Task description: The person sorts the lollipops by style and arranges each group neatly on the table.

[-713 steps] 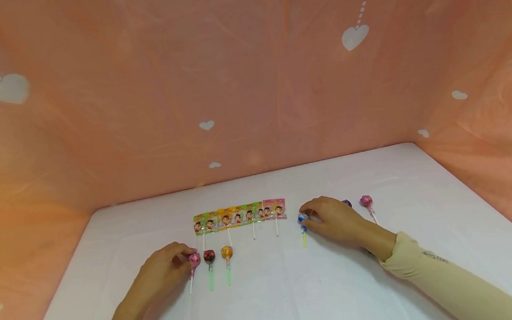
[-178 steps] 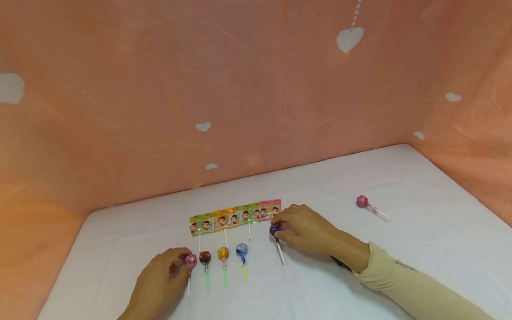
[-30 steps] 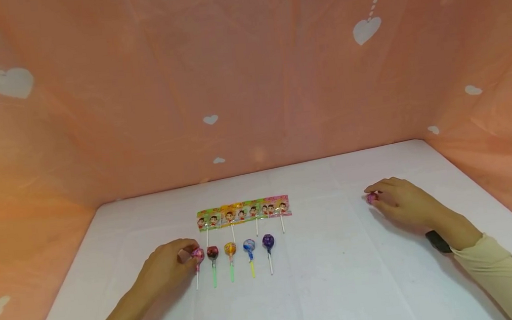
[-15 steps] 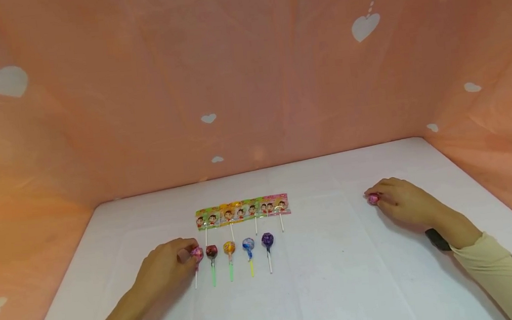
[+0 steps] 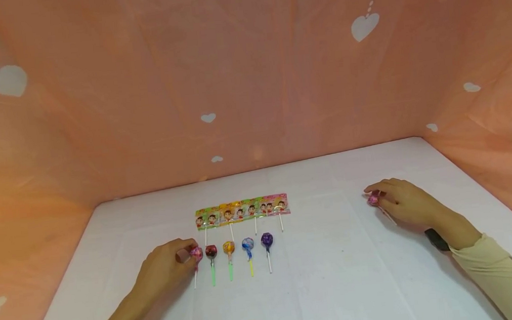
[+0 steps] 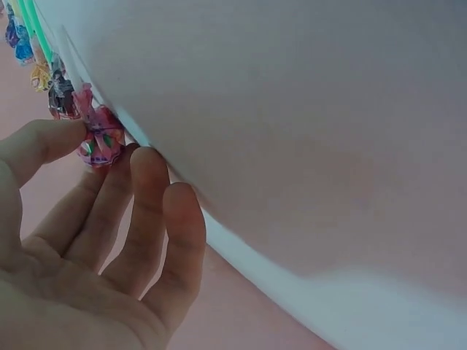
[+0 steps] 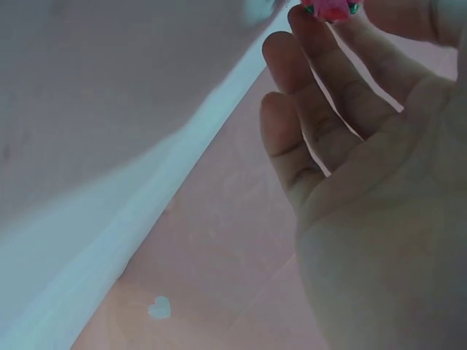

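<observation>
My left hand point(image 5: 165, 267) pinches the round head of a pink wrapped lollipop point(image 5: 196, 254) between thumb and fingers; its white stick points toward me. To its right, in a row, lie a dark red lollipop point(image 5: 211, 251), an orange one point(image 5: 229, 247), a blue one point(image 5: 247, 243) and a purple one point(image 5: 267, 239). Far to the right, my right hand point(image 5: 408, 202) holds another pink lollipop point(image 5: 373, 200) by its head, stick slanting toward me. In the right wrist view only the bottom of that pink head point(image 7: 332, 9) shows, between thumb and fingers.
Behind the row lie several flat-packed lollipops point(image 5: 228, 214) in green, orange and pink wrappers, edges overlapping, sticks toward me. All rest on a white-covered table point(image 5: 331, 285). Orange cloth walls point(image 5: 249, 79) with white hearts stand at the back and sides.
Earlier, the blue, then the purple lollipop joined the row from my right hand, which then went right to the last pink one. In the last half second that lollipop's stick came into view.
</observation>
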